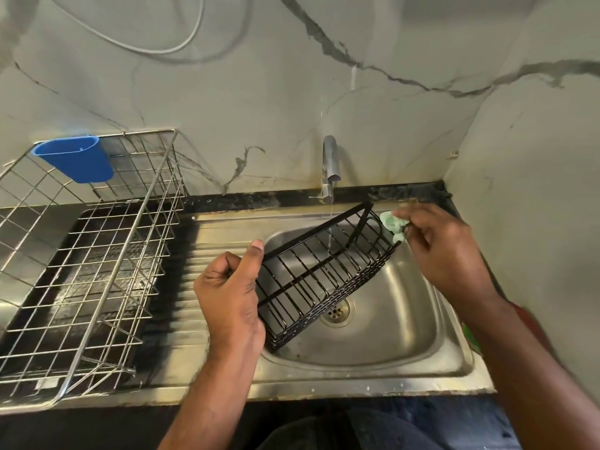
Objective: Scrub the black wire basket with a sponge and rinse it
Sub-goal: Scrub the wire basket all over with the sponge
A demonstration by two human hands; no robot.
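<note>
The black wire basket is held tilted over the steel sink, its open side facing me. My left hand grips its near left end, thumb up along the rim. My right hand pinches a crumpled pale green sponge against the basket's far right end. A thin stream of water falls from the tap through the basket's wires.
A steel wire dish rack stands on the drainboard at left, with a blue plastic cup holder hung on its back rim. The marble wall rises close behind and to the right. A red and green object peeks out by my right forearm.
</note>
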